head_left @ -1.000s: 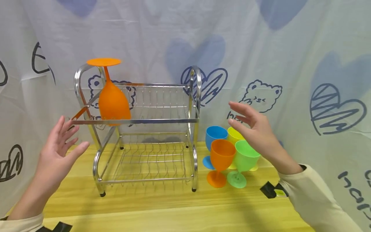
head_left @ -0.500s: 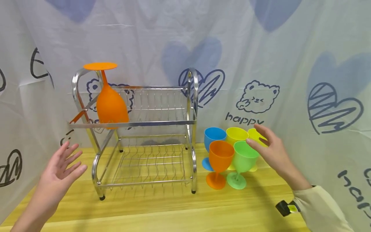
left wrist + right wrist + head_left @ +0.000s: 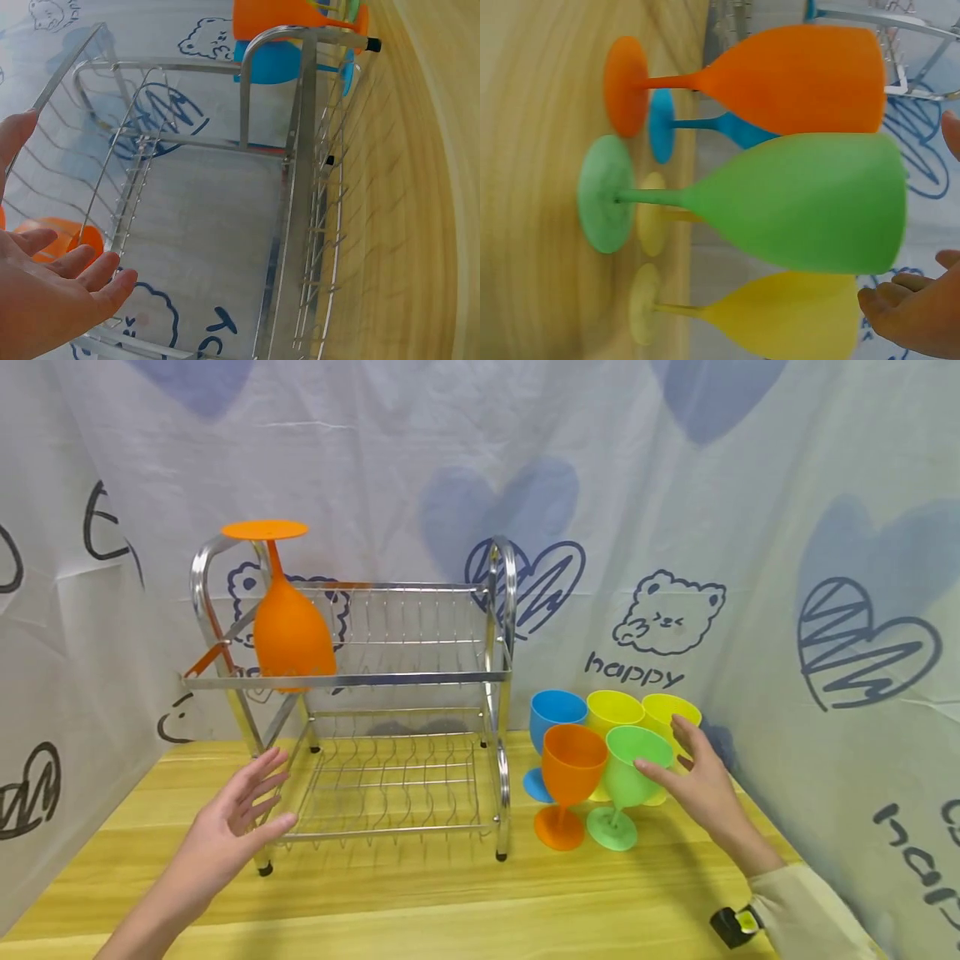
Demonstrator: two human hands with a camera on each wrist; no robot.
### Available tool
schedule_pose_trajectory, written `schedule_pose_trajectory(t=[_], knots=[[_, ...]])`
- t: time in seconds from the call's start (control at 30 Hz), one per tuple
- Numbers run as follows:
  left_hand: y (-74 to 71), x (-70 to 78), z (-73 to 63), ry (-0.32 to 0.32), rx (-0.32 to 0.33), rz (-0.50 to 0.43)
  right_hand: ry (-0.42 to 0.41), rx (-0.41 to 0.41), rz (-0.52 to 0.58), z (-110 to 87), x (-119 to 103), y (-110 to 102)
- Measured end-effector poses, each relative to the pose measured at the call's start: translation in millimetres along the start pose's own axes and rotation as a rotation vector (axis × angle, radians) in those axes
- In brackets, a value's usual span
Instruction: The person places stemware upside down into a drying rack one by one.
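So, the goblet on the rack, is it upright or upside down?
Upside down: the orange goblet on the rack has its foot on top, bowl below.

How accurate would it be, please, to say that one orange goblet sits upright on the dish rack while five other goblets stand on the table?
Not quite: the head view shows the orange goblet on the dish rack upside down, not upright; the five other goblets do stand on the table.

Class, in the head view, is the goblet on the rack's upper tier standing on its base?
No, that orange goblet is upside down, its base uppermost.
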State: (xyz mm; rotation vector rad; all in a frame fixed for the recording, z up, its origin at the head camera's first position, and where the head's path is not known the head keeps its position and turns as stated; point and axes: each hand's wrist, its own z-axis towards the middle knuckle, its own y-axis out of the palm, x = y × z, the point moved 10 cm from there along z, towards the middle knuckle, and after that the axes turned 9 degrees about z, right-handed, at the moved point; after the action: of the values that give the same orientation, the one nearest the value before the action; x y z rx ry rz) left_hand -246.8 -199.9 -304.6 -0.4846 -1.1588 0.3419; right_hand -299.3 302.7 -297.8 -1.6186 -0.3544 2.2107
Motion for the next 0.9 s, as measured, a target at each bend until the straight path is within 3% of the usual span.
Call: schedule_pose_trajectory(t=[0.2,0.4,0.63,0.9], knots=[[14.3,9.5,-0.8,0.021,-0.013,-0.008,0.098,0.007,0.099,-0.6,23,5],[19.2,14.6,-2.6,0.032,-0.008,-0.014,0.216,-0.023,0.120,-1.2,47,17],[19.5,14.7,-5.3,0.047,0.008,0.011,0.199,-0.034,0.144,-0.9,57,25],[22.6,12.8,-8.3,0.035,-0.001,0.038,0.265,-0.024,0.088,-9.1,67,18]])
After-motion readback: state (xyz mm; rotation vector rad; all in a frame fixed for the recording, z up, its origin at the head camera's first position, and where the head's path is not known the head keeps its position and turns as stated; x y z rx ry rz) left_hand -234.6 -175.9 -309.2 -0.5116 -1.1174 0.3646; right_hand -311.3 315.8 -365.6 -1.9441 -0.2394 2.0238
